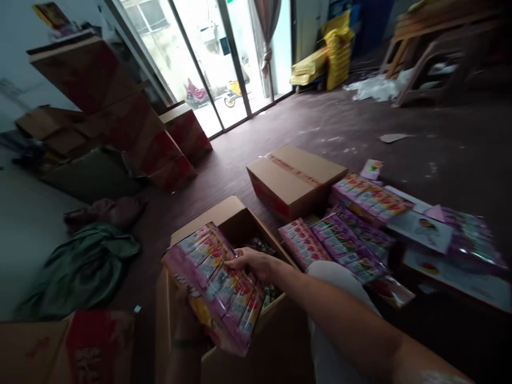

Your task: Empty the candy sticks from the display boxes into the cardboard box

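A wrapped display pack of small pink and yellow cartons with fruit pictures (218,280) is tilted above an open cardboard box (228,210). My left hand (186,309) grips the pack's left side from below, its fingers mostly hidden in shadow. At the pack's upper right edge, my right hand (256,264) closes on it with thumb and fingers. Small wrapped items, too dim to name, lie inside the box beneath. To the right of my knee, similar packs in purple (344,242) and pink (304,242) rest on the floor.
A taped carton (296,176) stands just beyond the open box. More packs (370,197) and flat printed card trays (420,229) lie at right. Stacked cartons (140,128) and a green cloth (86,266) are at left. Another red-marked carton (96,346) sits at lower left.
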`<state>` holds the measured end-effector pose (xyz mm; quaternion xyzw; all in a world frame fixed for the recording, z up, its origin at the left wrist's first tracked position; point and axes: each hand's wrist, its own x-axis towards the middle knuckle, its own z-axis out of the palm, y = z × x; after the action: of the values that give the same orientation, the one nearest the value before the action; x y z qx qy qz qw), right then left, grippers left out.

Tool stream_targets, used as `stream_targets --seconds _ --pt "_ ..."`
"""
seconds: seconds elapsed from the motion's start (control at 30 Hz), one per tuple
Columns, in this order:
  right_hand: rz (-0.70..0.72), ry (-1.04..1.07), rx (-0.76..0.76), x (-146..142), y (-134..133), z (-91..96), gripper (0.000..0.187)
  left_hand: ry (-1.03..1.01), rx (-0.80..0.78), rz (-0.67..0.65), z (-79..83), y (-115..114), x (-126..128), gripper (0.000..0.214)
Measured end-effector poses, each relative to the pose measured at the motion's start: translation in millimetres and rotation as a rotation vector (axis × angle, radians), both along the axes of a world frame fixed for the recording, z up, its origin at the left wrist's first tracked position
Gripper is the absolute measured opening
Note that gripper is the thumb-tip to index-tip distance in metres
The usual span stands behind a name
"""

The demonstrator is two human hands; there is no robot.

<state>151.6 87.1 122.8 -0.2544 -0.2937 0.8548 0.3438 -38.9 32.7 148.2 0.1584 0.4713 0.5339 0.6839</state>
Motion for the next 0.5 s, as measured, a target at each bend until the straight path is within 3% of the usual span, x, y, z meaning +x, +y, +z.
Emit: stream_targets --seconds 0.13,0.33,0.5 --pt "-0.206 -0.151 -0.039 -7.1 3.8 -8.3 0.060 -0.023 -0.016 0.031 -3.1 5.4 4.1 0.047" --pt "-0.605 -0.807 0.224 -20.5 5.0 -22.8 0.049 -0.038 -0.148 -0.024 -4.3 15.1 8.5 0.042" --pt "-0.760 -0.897 0.273 -24.5 -1.8 -32.8 0.040 -0.033 -0.137 -0.048 -6.0 14.3 10.4 0.045"
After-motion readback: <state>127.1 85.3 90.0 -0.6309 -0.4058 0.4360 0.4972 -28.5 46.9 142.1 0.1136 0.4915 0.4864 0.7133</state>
